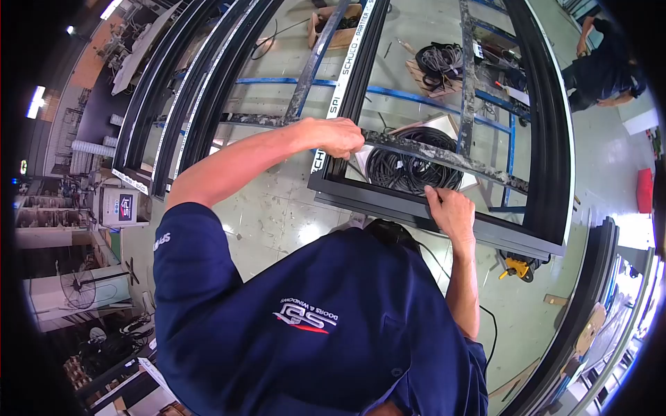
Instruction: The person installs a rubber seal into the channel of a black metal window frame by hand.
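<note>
A dark grey door or window frame [437,225] lies across a steel rack, its near corner in front of me. My left hand [336,137] reaches over the frame's left side bar, by the white printed tape [334,104]. Its fingers are curled together at the inner edge, and the fingertips are hidden, so I cannot make out what is in them. My right hand [454,213] is closed on the near bar, thumb up against the inner edge, the other fingers mostly out of sight. Below the frame's opening lies a coil of black cable or rubber strip [409,163].
More dark frames [198,83] lie to the left on the rack's blue and scuffed bars [485,166]. A cardboard box [336,38] and another black coil [440,61] sit beneath. A yellow tool [517,269] lies near the right corner. Another person [605,66] stands at far right.
</note>
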### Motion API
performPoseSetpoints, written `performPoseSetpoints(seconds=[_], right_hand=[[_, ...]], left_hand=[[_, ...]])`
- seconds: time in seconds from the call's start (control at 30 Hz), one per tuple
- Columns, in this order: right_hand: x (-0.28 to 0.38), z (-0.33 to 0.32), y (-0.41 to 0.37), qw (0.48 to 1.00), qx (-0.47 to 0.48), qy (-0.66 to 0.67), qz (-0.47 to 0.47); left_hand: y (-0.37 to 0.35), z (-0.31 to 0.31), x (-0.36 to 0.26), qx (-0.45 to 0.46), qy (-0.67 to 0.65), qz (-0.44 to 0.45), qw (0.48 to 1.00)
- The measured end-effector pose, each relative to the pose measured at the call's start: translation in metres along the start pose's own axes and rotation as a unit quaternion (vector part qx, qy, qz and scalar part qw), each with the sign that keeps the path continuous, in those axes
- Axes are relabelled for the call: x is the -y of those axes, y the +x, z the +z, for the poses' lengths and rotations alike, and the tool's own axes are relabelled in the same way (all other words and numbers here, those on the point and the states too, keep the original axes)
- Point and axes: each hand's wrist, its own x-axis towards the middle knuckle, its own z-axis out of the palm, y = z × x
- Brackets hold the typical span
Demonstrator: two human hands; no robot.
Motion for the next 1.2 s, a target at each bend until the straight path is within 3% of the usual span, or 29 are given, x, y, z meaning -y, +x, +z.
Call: performPoseSetpoints(seconds=[0.17, 0.2, 0.3, 0.33, 0.43, 0.5, 0.53, 0.63, 0.67, 0.7, 0.77, 0.8, 0.9, 1.07, 1.2], right_hand=[[-0.002, 0.003, 0.003, 1.000, 0.008, 0.013, -0.006], [-0.001, -0.002, 0.006, 0.997, 0.068, 0.017, 0.009], [0.006, -0.003, 0.017, 0.963, 0.108, 0.241, -0.052], [0.013, -0.006, 0.024, 0.937, 0.162, 0.297, -0.088], [0.034, 0.015, 0.036, 0.887, 0.162, 0.401, -0.160], [0.049, 0.026, 0.045, 0.883, 0.224, 0.382, -0.156], [0.055, 0.039, 0.047, 0.879, 0.193, 0.397, -0.181], [0.076, 0.043, 0.059, 0.888, 0.175, 0.402, -0.142], [0.079, 0.035, 0.059, 0.867, 0.181, 0.454, -0.100], [0.078, 0.041, 0.065, 0.814, 0.181, 0.546, -0.086], [0.091, 0.000, 0.068, 0.812, 0.099, 0.561, -0.128], [0.094, -0.015, 0.070, 0.818, 0.086, 0.560, -0.105], [0.081, -0.036, 0.084, 0.840, 0.111, 0.522, -0.100], [0.074, -0.052, 0.079, 0.815, 0.116, 0.559, -0.095], [0.074, -0.065, 0.066, 0.826, 0.089, 0.548, -0.103]], left_hand=[[-0.048, -0.049, -0.032, -0.079, -0.149, -0.009, 0.986], [-0.057, -0.064, -0.036, -0.094, -0.165, -0.025, 0.981], [-0.070, -0.067, -0.030, -0.164, -0.251, -0.040, 0.953], [-0.070, -0.063, -0.027, -0.183, -0.282, -0.033, 0.941], [-0.072, -0.050, -0.018, -0.226, -0.333, -0.030, 0.915], [-0.078, -0.046, -0.017, -0.242, -0.350, -0.039, 0.904], [-0.082, -0.045, -0.017, -0.246, -0.355, -0.047, 0.901], [-0.099, -0.047, -0.017, -0.280, -0.390, -0.092, 0.873], [-0.109, -0.050, -0.015, -0.310, -0.392, -0.113, 0.859], [-0.120, -0.052, -0.013, -0.340, -0.394, -0.134, 0.843], [-0.141, -0.053, -0.013, -0.366, -0.404, -0.123, 0.829], [-0.147, -0.048, -0.014, -0.371, -0.396, -0.105, 0.833], [-0.155, -0.050, -0.030, -0.371, -0.384, -0.103, 0.839], [-0.140, -0.040, -0.042, -0.395, -0.419, -0.131, 0.807], [-0.128, -0.034, -0.049, -0.420, -0.443, -0.111, 0.784]])
